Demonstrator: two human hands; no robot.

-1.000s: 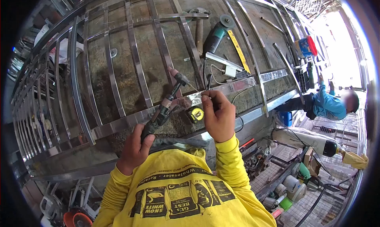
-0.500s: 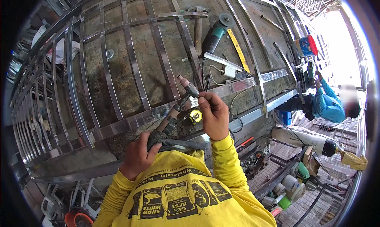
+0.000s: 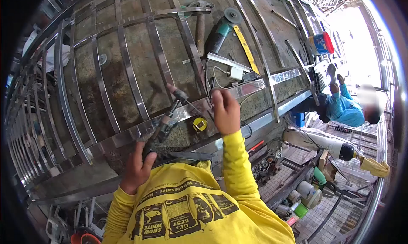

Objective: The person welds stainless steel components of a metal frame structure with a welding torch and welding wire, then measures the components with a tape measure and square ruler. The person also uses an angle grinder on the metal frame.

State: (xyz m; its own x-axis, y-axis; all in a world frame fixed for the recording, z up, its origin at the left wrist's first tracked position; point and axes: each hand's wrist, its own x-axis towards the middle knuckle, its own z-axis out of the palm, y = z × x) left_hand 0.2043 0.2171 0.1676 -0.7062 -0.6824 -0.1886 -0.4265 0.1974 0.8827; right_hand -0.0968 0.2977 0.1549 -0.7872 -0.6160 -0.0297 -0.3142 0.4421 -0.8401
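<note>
My left hand (image 3: 138, 165) is wrapped round the handle of a TIG welding torch (image 3: 163, 122), near my waist. The torch's pinkish nozzle points up and away, slightly smeared by motion. My right hand (image 3: 226, 112) is closed in a pinch to the right of the torch head, apart from it. A small dark piece shows at its fingertips; its kind I cannot make out. Between my hands, a yellow tape measure (image 3: 199, 124) lies beyond the near metal bar. Under the torch lies a frame of shiny metal bars (image 3: 134, 83).
An angle grinder (image 3: 221, 33), a hammer (image 3: 200, 27) and a yellow square ruler (image 3: 245, 48) lie among the bars. A blue-and-red tub (image 3: 319, 44) stands at right. A person in a blue shirt (image 3: 346, 110) works there, near a gas cylinder (image 3: 316, 142).
My right hand has come away from the torch head. The torch has shifted left and toward me in my left hand. The person in blue has moved their hands slightly.
</note>
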